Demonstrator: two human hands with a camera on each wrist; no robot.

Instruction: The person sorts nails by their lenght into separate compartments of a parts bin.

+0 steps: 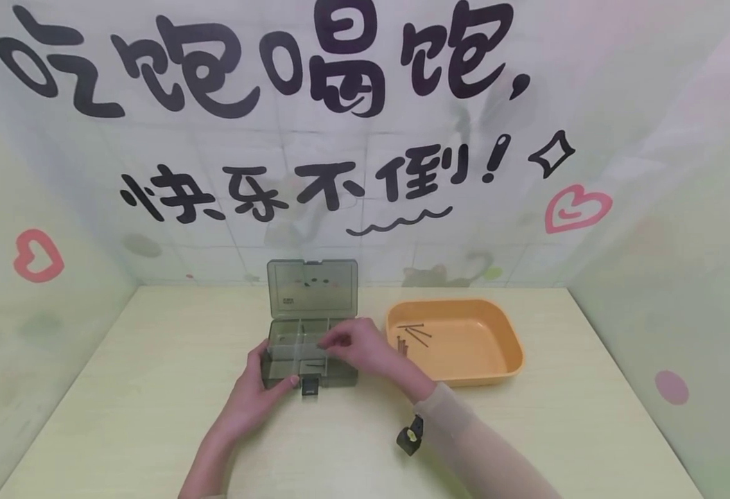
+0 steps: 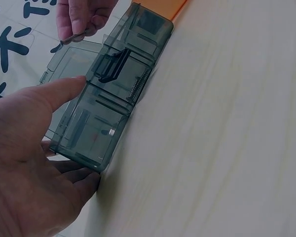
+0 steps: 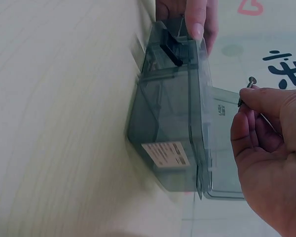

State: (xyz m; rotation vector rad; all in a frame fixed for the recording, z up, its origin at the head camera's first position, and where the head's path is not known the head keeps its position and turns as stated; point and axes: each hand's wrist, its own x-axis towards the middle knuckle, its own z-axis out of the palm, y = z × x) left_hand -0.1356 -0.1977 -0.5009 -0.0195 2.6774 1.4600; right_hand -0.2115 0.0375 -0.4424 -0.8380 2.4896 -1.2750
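A clear grey compartment box (image 1: pixel 344 378) stands on the table with its lid (image 1: pixel 315 298) raised at the back. My left hand (image 1: pixel 252 405) grips the box's left front corner, thumb on the front rim and fingers round the side. Above the box, my right hand (image 1: pixel 361 345) pinches a dark screw (image 3: pixel 251 83) between thumb and fingertips. The screw's head sticks up past the thumb in the right wrist view. Through the front wall in the left wrist view, a threaded screw (image 2: pixel 136 88) shows in the middle front compartment. Dividers split the inside into several compartments.
An orange tray (image 1: pixel 464 380) sits to the right of the box, with several screws (image 1: pixel 416 334) in its left part. A black latch (image 1: pixel 310 386) hangs at the box's front. A lettered wall (image 1: pixel 315 242) rises behind the table.
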